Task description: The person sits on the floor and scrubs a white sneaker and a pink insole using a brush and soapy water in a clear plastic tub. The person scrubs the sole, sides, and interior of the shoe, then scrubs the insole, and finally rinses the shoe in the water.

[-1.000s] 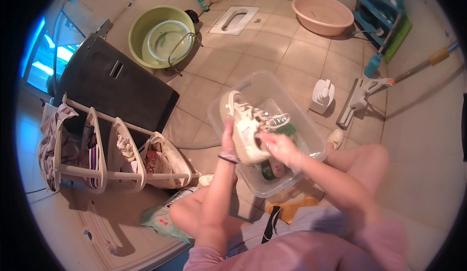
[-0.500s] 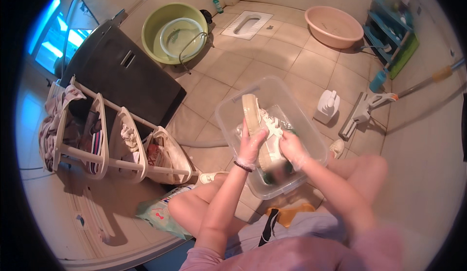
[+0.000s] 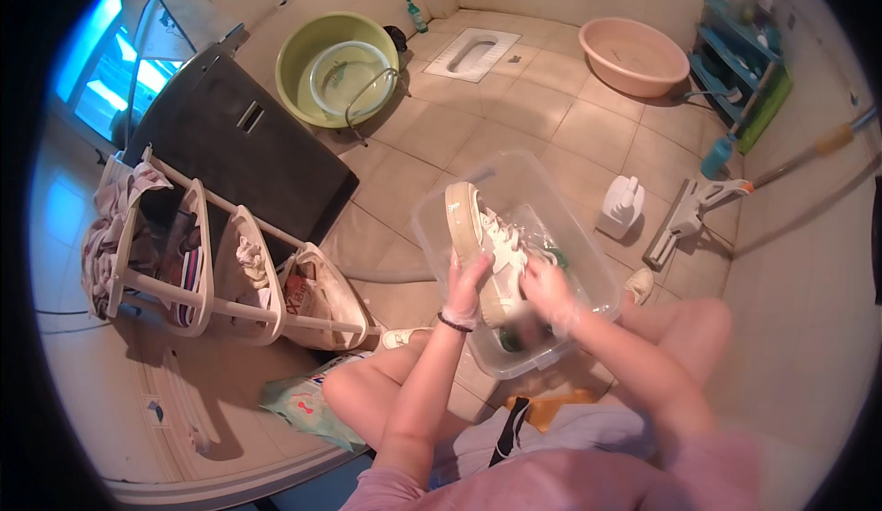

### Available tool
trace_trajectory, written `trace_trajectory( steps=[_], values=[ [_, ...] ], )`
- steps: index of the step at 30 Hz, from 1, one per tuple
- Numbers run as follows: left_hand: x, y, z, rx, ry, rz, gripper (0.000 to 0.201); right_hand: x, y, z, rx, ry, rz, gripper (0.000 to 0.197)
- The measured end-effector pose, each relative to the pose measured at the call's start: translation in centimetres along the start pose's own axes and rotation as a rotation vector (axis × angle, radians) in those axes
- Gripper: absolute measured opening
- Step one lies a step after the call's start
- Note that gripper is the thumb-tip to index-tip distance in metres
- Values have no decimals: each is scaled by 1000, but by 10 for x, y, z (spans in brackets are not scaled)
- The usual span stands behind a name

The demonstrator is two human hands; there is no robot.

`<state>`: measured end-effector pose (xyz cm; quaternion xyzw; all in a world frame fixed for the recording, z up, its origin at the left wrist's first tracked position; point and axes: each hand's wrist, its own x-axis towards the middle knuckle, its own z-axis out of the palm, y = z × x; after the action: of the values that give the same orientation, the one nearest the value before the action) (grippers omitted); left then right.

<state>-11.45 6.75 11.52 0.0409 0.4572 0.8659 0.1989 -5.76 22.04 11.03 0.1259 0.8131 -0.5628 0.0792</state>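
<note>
Right hand (image 3: 548, 291) is brought nearer to left hand (image 3: 467, 291) than one second ago | white shoe (image 3: 508, 261) is held over clear box (image 3: 508, 364), long axis directed far-left to near-right | by left hand it is clasped firmly | its right side is met by right hand, whose grip cannot be told

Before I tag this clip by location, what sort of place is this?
Most likely a bathroom: a white rectangular squat toilet is set into the beige square-tiled floor, and a round green plastic basin stands nearby.
</note>
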Motion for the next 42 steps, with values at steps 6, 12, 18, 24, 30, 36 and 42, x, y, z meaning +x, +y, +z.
trace_trajectory(
  steps=[6, 12, 18, 24, 30, 36, 42],
  values=[
    [-12, 15, -12, -90, 62, -84, 43, -49, -5, 13, 123, -38, -56, 27],
    [-10, -28, -26, -24, 71, -28, 42, -15, -1, 6, 2, 66, -124, 23],
    [-36, -9, -71, 98, 265, 82, 79, -53, 25, -2, -503, -89, -67, 30],
    [-62, -23, -72, 231, 214, 141, 98, -41, 50, 0, -133, 209, -43, 32],
    [-61, -11, -62, 268, 208, 206, 102, -56, -23, 17, -142, 96, -335, 32],
    [-47, 14, -64, 329, 98, 339, 111, -45, -44, 16, -167, 12, -465, 32],
    [-42, 34, -40, 468, 56, 316, 115, -15, -62, 43, 80, 151, -555, 39]
  ],
)
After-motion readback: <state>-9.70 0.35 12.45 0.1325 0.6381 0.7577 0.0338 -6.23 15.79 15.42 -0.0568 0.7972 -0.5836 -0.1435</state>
